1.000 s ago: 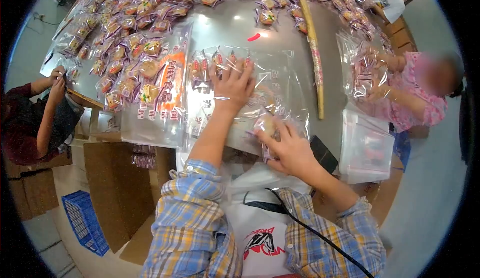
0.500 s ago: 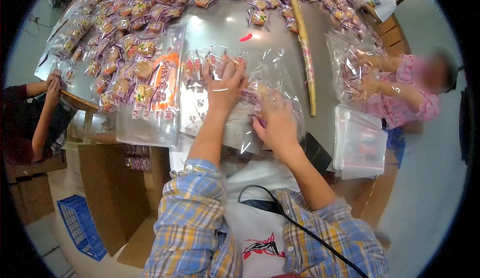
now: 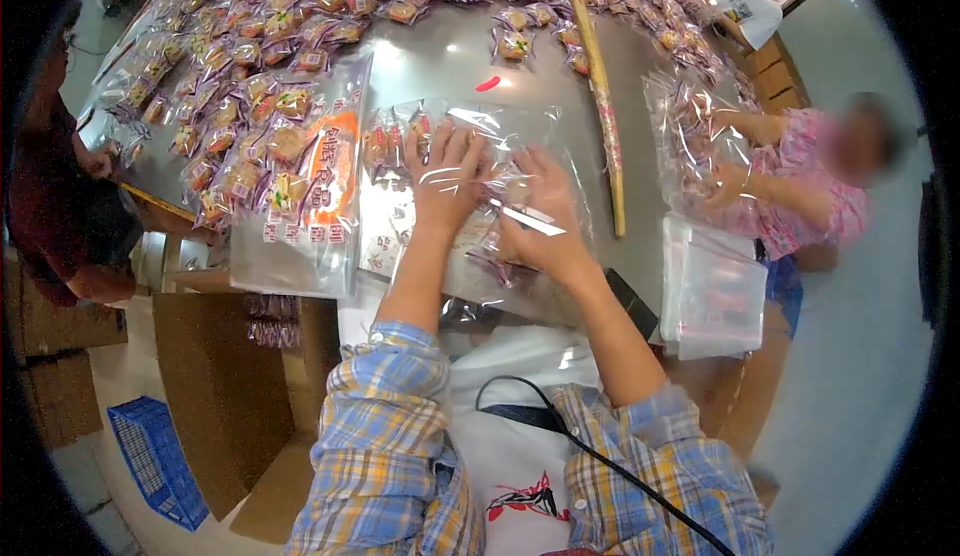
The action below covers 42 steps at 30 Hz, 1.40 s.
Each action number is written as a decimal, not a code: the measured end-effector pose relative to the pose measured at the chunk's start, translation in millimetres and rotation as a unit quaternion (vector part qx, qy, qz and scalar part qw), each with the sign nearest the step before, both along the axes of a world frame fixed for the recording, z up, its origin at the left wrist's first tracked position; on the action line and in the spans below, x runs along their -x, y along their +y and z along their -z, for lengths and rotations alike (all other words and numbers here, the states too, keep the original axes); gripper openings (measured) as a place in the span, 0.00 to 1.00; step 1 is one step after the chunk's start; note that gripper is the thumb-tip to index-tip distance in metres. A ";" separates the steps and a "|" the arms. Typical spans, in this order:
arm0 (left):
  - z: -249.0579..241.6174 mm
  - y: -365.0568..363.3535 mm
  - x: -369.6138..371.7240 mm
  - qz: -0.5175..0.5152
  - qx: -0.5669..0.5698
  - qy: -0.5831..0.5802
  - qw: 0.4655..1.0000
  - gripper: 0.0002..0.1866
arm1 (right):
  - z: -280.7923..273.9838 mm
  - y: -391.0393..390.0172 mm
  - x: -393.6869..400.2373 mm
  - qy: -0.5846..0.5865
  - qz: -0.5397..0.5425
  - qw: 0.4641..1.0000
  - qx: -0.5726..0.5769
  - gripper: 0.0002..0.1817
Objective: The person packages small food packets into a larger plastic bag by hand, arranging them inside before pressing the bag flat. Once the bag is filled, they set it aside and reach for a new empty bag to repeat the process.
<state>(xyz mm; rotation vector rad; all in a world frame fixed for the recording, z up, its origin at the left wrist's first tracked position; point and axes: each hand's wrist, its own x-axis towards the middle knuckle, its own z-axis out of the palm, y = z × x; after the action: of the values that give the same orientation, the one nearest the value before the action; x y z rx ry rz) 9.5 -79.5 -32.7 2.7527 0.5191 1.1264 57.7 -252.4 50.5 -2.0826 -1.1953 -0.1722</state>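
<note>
A large clear plastic bag (image 3: 575,171) lies before me with wrapped pastries inside, a row of them (image 3: 385,141) along its far left side. My left hand (image 3: 446,184) rests on the row, fingers stretched out and apart. At its right, my right hand (image 3: 545,218) is under the shiny film, fingers extended toward the far side and thumb apart, beside more wrapped pastries (image 3: 492,256). Glare on the film hides part of these packets. A white printed sheet (image 3: 385,241) shows through the bag's near left part.
Piles of wrapped pastries (image 3: 290,6) cover the table's far side. A filled bag with orange print (image 3: 335,171) lies left, a wooden stick (image 3: 605,126) and stacked clear bags (image 3: 712,296) right. Below are a cardboard box (image 3: 225,396) and blue crate (image 3: 160,461). Co-workers stand on both sides.
My right hand has shifted slightly, its fingers now stretched farther forward and spread. My left hand stays nearly in place. The person at left has moved closer to the table.
</note>
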 end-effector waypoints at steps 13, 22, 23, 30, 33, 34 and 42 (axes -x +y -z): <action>-6.2 0.3 2.2 0.014 -0.011 -0.071 0.997 0.19 | 34.3 22.3 -49.8 0.084 0.059 0.994 0.031 0.32; -3.9 1.7 -4.5 -0.006 -0.006 -0.078 0.997 0.24 | 24.4 46.6 -43.4 0.416 0.097 0.879 -0.211 0.25; 0.6 1.8 -3.9 -0.002 -0.005 -0.071 0.997 0.24 | 30.1 45.7 -45.9 0.421 0.091 0.882 -0.190 0.24; 9.8 2.2 -6.8 -0.002 0.016 -0.049 0.999 0.28 | 35.6 39.3 -68.8 0.215 0.102 0.971 0.007 0.25; 8.4 2.7 -3.1 0.007 0.035 -0.044 0.998 0.29 | 28.7 39.9 -58.2 0.040 0.102 0.992 0.062 0.28; 6.8 2.1 -2.1 0.013 0.045 -0.038 0.998 0.30 | 27.5 38.7 -56.1 -0.043 0.089 0.991 0.092 0.29; 3.3 1.6 0.0 0.000 -0.006 -0.006 1.000 0.38 | 6.5 30.1 -44.2 -0.043 0.047 0.974 0.217 0.24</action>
<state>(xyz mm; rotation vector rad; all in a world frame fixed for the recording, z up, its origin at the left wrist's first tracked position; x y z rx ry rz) 9.5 -77.8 -36.0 2.7543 0.5138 1.1495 102.0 -222.3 44.0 -2.5371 -1.2722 -0.0467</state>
